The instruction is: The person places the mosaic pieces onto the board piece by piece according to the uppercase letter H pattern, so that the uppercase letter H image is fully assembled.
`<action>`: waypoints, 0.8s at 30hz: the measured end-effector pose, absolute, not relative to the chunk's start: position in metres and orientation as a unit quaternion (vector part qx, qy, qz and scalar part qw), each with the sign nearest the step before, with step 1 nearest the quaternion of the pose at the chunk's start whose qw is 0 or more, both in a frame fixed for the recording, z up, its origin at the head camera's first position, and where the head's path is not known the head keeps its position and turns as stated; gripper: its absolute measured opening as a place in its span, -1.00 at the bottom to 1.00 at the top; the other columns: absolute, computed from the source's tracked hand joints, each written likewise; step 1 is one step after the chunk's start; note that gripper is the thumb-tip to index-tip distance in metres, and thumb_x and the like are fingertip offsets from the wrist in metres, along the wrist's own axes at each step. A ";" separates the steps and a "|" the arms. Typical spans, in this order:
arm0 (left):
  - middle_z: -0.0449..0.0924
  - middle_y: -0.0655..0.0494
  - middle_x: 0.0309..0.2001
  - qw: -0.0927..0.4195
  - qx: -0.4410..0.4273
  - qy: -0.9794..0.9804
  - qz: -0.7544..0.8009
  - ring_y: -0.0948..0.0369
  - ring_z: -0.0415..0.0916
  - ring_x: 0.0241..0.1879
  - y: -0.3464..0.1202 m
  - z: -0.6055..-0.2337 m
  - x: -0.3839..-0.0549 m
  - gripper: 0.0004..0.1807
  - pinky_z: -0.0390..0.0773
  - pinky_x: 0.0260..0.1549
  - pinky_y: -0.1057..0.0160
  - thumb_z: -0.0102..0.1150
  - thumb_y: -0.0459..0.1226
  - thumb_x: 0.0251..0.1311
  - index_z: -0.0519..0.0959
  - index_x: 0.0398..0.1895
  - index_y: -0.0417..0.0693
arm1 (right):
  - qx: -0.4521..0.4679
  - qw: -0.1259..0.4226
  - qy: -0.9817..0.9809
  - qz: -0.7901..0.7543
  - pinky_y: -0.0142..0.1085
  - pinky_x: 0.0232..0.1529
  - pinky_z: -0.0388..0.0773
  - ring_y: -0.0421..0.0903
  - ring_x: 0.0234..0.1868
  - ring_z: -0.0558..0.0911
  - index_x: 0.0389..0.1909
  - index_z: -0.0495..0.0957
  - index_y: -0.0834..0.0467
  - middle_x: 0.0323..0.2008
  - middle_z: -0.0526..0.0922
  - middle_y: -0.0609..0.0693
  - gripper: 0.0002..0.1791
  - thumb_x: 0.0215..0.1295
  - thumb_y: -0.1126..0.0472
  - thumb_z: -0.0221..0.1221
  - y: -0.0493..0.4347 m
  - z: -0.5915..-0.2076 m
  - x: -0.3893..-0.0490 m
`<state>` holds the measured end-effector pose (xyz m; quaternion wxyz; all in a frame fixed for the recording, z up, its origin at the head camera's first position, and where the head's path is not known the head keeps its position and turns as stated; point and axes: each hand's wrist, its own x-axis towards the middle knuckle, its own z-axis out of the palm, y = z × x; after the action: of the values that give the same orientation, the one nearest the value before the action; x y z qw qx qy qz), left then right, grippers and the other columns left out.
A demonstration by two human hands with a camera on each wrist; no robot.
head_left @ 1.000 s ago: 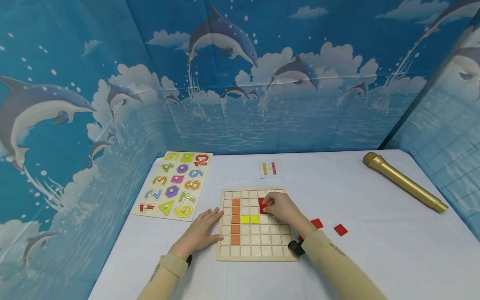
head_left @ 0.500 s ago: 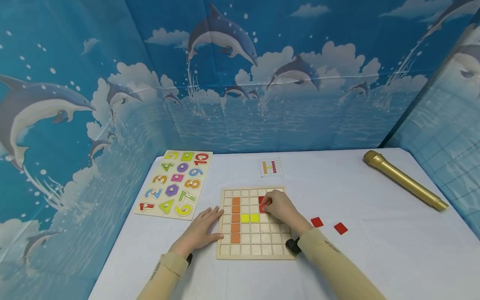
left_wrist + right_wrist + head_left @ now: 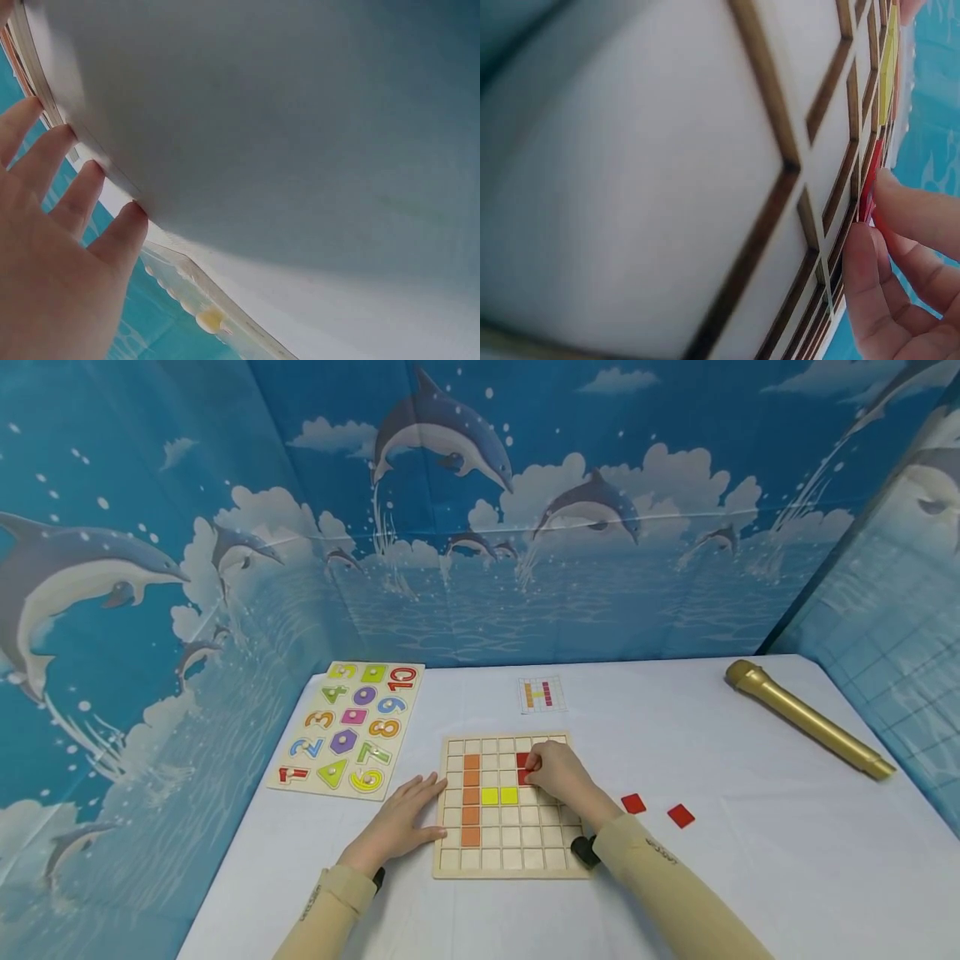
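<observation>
A wooden grid board [image 3: 501,862] lies on the white table, with a column of orange tiles [image 3: 471,796] and two yellow tiles [image 3: 499,796] in its cells. My left hand [image 3: 401,822] rests with spread, straight fingers against the board's left edge; the left wrist view shows its fingertips [image 3: 135,214] along that edge. Over the upper right cells, my right hand [image 3: 564,775] pinches a red square tile [image 3: 870,180] between thumb and fingers, low in its cell. Just above it, another red tile [image 3: 522,760] is set in the grid, partly covered by the fingers.
Two loose red tiles [image 3: 633,803] lie right of the board. Behind it is a small pattern card [image 3: 543,695]. A number and shape puzzle board [image 3: 348,731] lies at the left, a gold microphone-like stick [image 3: 810,720] at the far right. Dolphin-printed curtains enclose the table.
My right forearm has shifted slightly left, and a red tile partly seen beside the wrist is now hidden. The right fingers stay at the same cell; the left hand has not moved.
</observation>
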<state>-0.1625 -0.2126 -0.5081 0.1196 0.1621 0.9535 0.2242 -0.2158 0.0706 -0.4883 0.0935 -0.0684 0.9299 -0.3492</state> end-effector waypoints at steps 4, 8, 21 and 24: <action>0.15 -0.01 0.53 0.123 0.159 0.954 0.224 -0.10 0.01 0.52 -0.212 -0.509 -0.161 -0.16 0.13 0.46 -0.20 0.38 -0.07 0.13 0.26 0.48 0.04 | -0.064 0.105 0.922 -0.367 -0.37 -0.40 0.44 -0.15 -0.44 0.47 -0.41 0.61 0.17 -0.48 0.58 -0.03 -0.91 0.22 0.26 0.32 0.077 -0.488 -0.213; 0.15 0.00 0.53 0.124 0.159 0.953 0.225 -0.09 0.01 0.53 -0.211 -0.509 -0.160 -0.16 0.13 0.46 -0.20 0.38 -0.05 0.13 0.26 0.48 0.05 | -0.061 0.116 0.912 -0.388 -0.34 -0.32 0.50 -0.14 -0.37 0.50 -0.32 0.62 0.16 -0.40 0.61 -0.03 -0.91 0.27 0.21 0.28 0.091 -0.485 -0.208; 0.15 -0.01 0.52 0.115 0.165 0.955 0.218 -0.10 0.02 0.52 -0.214 -0.511 -0.161 -0.16 0.13 0.46 -0.20 0.38 -0.05 0.13 0.26 0.48 0.03 | -0.051 0.116 0.908 -0.400 -0.31 -0.23 0.60 -0.13 -0.23 0.58 -0.16 0.63 0.15 -0.27 0.66 -0.04 -0.84 0.27 0.20 0.27 0.144 -0.475 -0.180; 0.17 -0.04 0.51 0.109 0.173 0.954 0.220 -0.13 0.04 0.51 -0.215 -0.510 -0.161 -0.16 0.15 0.44 -0.23 0.38 -0.06 0.12 0.27 0.47 -0.01 | -0.050 0.112 0.912 -0.391 -0.26 -0.21 0.64 -0.13 -0.21 0.60 -0.17 0.63 0.15 -0.27 0.67 -0.05 -0.82 0.25 0.19 0.30 0.155 -0.474 -0.171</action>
<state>-0.1610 -0.2145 -0.5101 0.1086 0.1727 0.9539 0.2203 -0.1713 0.1547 -0.4743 0.1118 -0.0500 0.9120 -0.3914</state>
